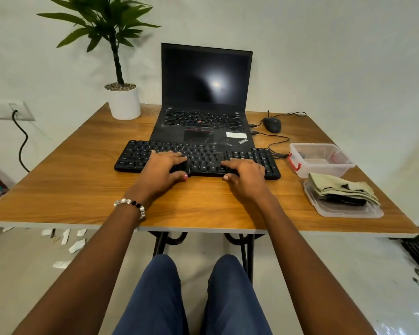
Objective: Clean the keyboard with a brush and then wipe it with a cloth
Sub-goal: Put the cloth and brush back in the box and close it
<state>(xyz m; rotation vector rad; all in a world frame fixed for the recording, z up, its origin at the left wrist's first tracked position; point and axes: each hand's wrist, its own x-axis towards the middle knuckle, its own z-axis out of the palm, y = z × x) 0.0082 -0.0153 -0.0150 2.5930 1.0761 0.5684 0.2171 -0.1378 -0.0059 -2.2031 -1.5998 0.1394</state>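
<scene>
On the wooden table [70, 189], black keyboard [140, 154] lies flat, just in front of an open laptop [205, 93], its far edge touching or overlapping the laptop's front lip. Left hand [163, 169], beaded bracelet [132, 205] at the wrist, rests on the keyboard's middle keys, fingers spread and fairly straight, holding nothing. Right hand [246, 174] rests on keys right of centre, fingers extended leftward, thumb at the near edge, also holding nothing. To the right: clear plastic box [321, 159] with a red latch, contents unclear; nearer, folded greenish cloth [344, 189] lying on a flat clear lid [348, 210], something dark beneath the cloth. Black mouse [272, 125] beside the laptop. Potted plant [121, 68] at the far left corner.
</scene>
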